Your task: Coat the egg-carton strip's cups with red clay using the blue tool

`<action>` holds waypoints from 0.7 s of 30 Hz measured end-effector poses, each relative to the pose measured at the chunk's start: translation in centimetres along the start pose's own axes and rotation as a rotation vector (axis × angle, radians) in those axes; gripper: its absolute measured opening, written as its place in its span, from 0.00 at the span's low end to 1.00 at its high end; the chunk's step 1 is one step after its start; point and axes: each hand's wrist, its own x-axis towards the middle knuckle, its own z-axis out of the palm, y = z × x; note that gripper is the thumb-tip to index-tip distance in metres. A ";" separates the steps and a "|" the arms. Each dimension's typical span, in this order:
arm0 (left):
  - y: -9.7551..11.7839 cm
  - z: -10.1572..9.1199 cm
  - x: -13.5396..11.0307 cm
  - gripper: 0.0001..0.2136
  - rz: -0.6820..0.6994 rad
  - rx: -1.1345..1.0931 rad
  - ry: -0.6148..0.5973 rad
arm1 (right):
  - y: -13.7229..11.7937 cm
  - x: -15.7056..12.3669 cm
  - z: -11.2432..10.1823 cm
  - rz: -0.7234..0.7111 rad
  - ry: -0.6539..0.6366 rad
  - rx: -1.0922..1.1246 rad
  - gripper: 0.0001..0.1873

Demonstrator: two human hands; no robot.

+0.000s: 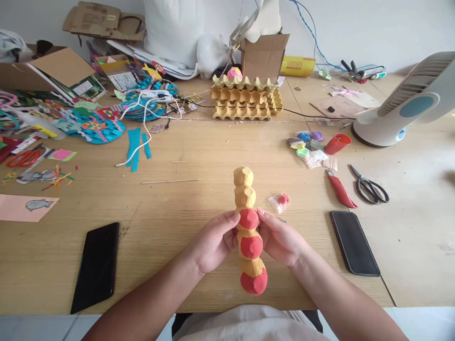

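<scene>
A strip of yellow egg-carton cups [249,227] lies lengthwise in front of me on the wooden table [170,237]. Three of its bumps are covered in red clay and the two far ones are bare yellow. My left hand [213,241] grips the strip from the left, thumb and fingers pressed against the uppermost red bump. From the right, my right hand [280,237] pinches the same bump. A small plastic bag with red clay [280,202] lies just beyond my right hand.
A black phone [96,266] lies at left, another phone [354,242] at right. A red utility knife [340,189], scissors [371,188], a red cup [337,143], clay bags [308,148], stacked egg cartons [245,102], a white fan [408,102] and paper crafts [95,125] surround the middle.
</scene>
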 end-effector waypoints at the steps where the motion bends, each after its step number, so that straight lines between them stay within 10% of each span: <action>1: 0.0 0.0 0.0 0.13 0.002 0.005 -0.003 | 0.0 -0.1 0.1 -0.001 -0.006 0.004 0.16; 21: -0.7 -0.7 0.9 0.12 0.123 0.089 0.083 | 1.0 0.6 -0.7 -0.121 0.038 0.016 0.14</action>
